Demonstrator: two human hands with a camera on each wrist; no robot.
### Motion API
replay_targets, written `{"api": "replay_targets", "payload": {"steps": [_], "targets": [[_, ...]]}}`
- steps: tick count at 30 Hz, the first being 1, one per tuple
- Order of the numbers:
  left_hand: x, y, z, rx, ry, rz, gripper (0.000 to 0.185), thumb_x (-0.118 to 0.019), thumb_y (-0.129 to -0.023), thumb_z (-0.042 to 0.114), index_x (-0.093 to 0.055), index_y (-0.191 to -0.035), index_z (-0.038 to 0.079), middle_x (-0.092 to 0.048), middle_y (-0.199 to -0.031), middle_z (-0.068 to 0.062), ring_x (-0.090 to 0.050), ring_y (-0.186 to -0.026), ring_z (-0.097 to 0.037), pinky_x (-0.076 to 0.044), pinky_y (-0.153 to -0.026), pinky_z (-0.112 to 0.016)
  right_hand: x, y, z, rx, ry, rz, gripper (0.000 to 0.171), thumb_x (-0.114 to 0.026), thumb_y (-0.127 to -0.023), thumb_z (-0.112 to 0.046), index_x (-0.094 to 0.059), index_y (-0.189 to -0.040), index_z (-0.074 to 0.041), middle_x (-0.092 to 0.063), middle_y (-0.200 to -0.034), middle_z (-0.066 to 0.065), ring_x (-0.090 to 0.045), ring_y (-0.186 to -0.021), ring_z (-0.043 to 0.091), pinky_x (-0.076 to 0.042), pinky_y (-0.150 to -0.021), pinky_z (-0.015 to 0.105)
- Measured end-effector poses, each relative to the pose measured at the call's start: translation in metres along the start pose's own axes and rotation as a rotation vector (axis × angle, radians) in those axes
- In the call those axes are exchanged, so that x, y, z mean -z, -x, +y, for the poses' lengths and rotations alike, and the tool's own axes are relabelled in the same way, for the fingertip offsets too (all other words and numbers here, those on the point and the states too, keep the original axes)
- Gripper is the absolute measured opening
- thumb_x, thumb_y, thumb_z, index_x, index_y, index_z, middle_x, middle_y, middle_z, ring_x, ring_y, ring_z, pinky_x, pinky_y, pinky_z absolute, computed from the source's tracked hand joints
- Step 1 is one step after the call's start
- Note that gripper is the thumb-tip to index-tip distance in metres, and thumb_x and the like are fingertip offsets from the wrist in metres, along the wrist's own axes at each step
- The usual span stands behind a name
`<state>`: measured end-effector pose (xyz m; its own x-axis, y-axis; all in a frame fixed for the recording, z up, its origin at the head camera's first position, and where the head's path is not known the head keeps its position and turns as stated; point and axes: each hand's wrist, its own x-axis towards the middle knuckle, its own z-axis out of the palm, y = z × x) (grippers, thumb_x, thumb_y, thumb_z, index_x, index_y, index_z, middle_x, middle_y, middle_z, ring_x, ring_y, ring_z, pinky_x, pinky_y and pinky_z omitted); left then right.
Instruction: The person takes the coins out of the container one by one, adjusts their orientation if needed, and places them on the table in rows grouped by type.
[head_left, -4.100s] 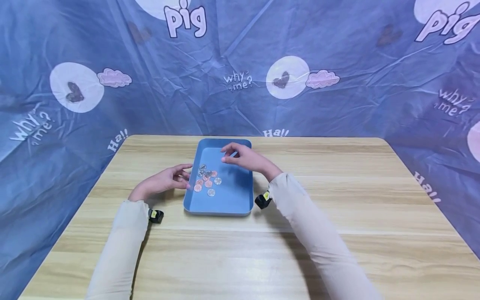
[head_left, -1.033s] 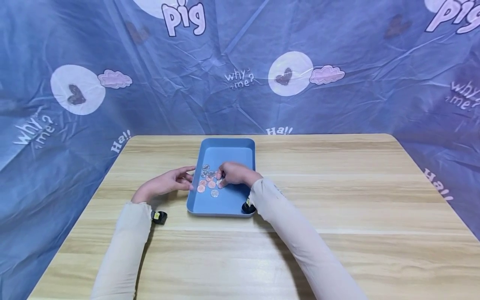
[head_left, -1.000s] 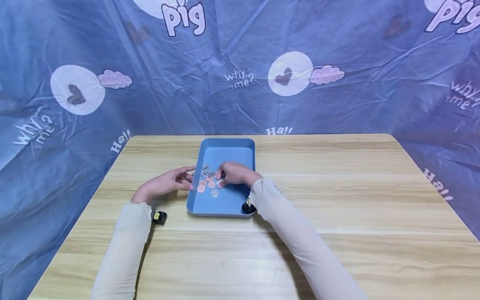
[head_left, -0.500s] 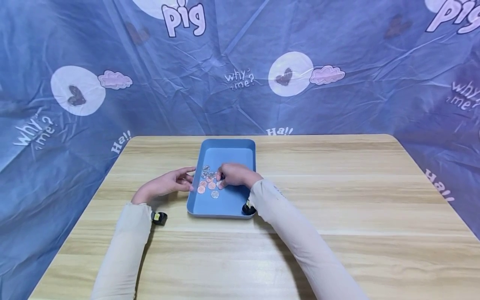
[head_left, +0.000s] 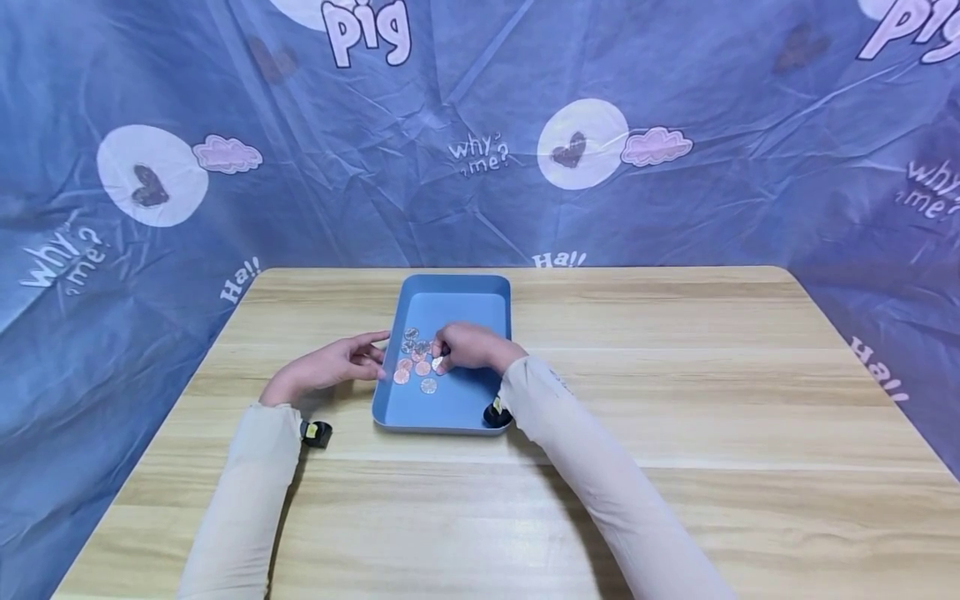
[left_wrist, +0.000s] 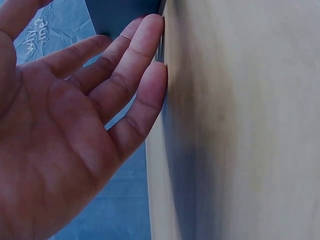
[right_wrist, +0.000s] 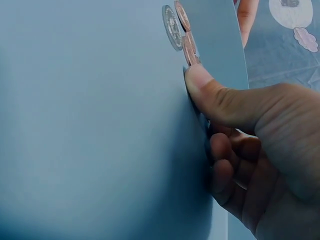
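Blue printed cloth (head_left: 480,125), creased and scattered with hearts, clouds and words like "pig" and "why me?", hangs round three sides of a pale wood-grain tabletop (head_left: 675,400). A blue tray (head_left: 457,412) sits toward the far edge, a little left of the middle, long side running away from the person.

Inside it a loose cluster of coins (head_left: 415,360), some coppery and some silvery, lies against the tray's left wall, about halfway along. All the coins I can see are in the tray; none lies out on the wood.

The right hand (head_left: 467,347) is down in the tray at the right side of the cluster, fingers curled. The right wrist view shows the thumb (right_wrist: 210,95) pressed flat to the tray floor and the other fingers tucked beneath, with a few coins just beyond the thumb tip. That looks like the grip closing on one coin, but the coin itself is hidden, so I can't tell whether it is actually caught.

The left hand (head_left: 330,367) rests on the wood just outside the tray's left wall, fingers straight and relaxed, the tips (left_wrist: 150,55) touching the tray's edge and holding nothing.

By my reckoning the picking is at an early stage, nearly the whole cluster is left.
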<state>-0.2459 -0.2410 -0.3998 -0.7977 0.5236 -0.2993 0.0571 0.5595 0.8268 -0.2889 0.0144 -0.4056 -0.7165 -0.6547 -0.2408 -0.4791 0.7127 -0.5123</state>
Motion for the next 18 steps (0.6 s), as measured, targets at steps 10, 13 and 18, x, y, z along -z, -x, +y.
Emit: {"api": "replay_targets", "payload": {"steps": [10, 13, 18], "targets": [[-0.0008, -0.0001, -0.0008, 0.001, -0.001, 0.001, 0.081, -0.066, -0.092, 0.022, -0.017, -0.154, 0.002, -0.051, -0.132, -0.025, -0.052, -0.12, -0.032, -0.041, -0.105, -0.045, 0.0012, 0.0025, 0.003, 0.013, -0.046, 0.048, 0.018, -0.078, -0.081, -0.019, -0.064, -0.091, -0.011, -0.059, -0.088, 0.0, -0.051, -0.082, 0.014, -0.044, -0.079, 0.026], [-0.0014, 0.0001, -0.0004, 0.0, 0.005, 0.003, 0.081, -0.066, -0.092, 0.022, -0.017, -0.154, 0.002, -0.052, -0.131, -0.025, -0.053, -0.118, -0.031, -0.041, -0.104, -0.044, 0.0017, 0.002, 0.0047, 0.026, -0.09, 0.058, 0.017, -0.078, -0.08, -0.017, -0.065, -0.09, -0.011, -0.058, -0.082, -0.001, -0.05, -0.078, 0.013, -0.042, -0.076, 0.025], [-0.0015, 0.0004, -0.0006, -0.004, 0.03, 0.001, 0.082, -0.066, -0.091, 0.02, -0.017, -0.154, 0.003, -0.053, -0.13, -0.026, -0.055, -0.117, -0.03, -0.041, -0.105, -0.046, 0.0021, 0.0005, 0.0071, 0.04, -0.168, 0.065, 0.016, -0.077, -0.08, -0.013, -0.065, -0.089, -0.008, -0.061, -0.079, 0.0, -0.053, -0.072, 0.011, -0.043, -0.071, 0.022]]}}
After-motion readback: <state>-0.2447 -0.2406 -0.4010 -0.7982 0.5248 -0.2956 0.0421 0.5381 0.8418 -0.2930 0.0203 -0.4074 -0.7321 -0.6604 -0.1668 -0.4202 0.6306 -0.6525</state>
